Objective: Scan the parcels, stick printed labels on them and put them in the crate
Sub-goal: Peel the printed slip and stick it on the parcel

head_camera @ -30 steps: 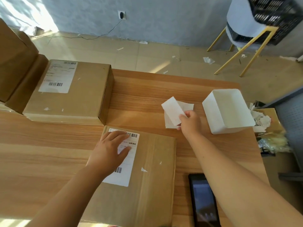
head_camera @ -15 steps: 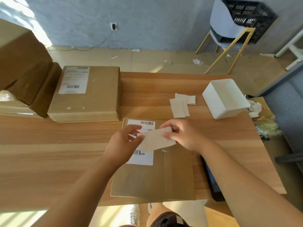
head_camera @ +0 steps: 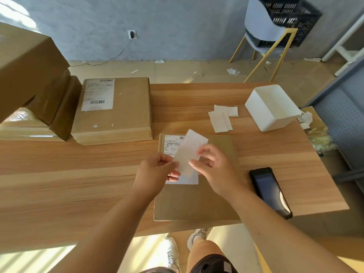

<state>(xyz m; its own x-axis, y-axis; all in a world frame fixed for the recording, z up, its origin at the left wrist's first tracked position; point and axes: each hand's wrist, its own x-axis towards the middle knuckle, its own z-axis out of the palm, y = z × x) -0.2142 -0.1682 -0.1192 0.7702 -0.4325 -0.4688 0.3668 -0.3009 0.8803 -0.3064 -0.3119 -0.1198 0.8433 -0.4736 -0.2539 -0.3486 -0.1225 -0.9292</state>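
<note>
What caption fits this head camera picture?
Left hand and right hand pinch a white label over a cardboard parcel.

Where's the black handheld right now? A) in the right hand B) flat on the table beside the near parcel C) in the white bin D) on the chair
B: the black handheld lies on the table beside the near parcel; left hand and right hand pinch a label.

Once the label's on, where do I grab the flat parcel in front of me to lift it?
Probably by its left and right edges, coming in from both sides. The parcel is thin and lies flat on the table, so a top grab finds nothing. Both sides are free, with the phone lying apart on the right.
</note>
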